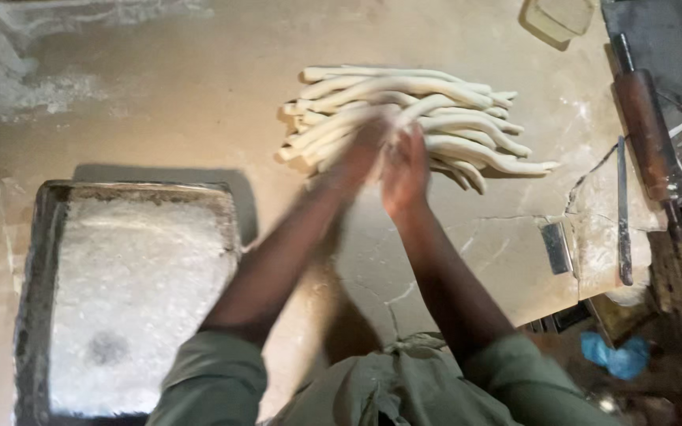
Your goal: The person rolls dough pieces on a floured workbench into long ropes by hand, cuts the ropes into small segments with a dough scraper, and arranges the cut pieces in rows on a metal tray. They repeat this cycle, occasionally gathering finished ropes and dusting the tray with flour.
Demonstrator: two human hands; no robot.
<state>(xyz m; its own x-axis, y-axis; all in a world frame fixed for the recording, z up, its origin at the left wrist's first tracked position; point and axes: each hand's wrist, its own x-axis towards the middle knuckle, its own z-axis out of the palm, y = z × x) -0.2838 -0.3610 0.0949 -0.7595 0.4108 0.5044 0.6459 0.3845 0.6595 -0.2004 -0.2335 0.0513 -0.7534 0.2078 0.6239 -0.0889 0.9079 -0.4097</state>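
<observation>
Both hands meet at the near edge of a pile of dough ropes [412, 118] lying on the floured desk [199, 95]. The left hand [361, 154] and right hand [404, 170] are pressed close together, palm toward palm, but motion blur hides whether the fingers [414, 140] pinch a rope; I cannot tell. The pile stretches just beyond and to the right of the fingers. A flour-filled metal tray [41, 237] sits well to their left, a rolling pin [645, 126] far right.
</observation>
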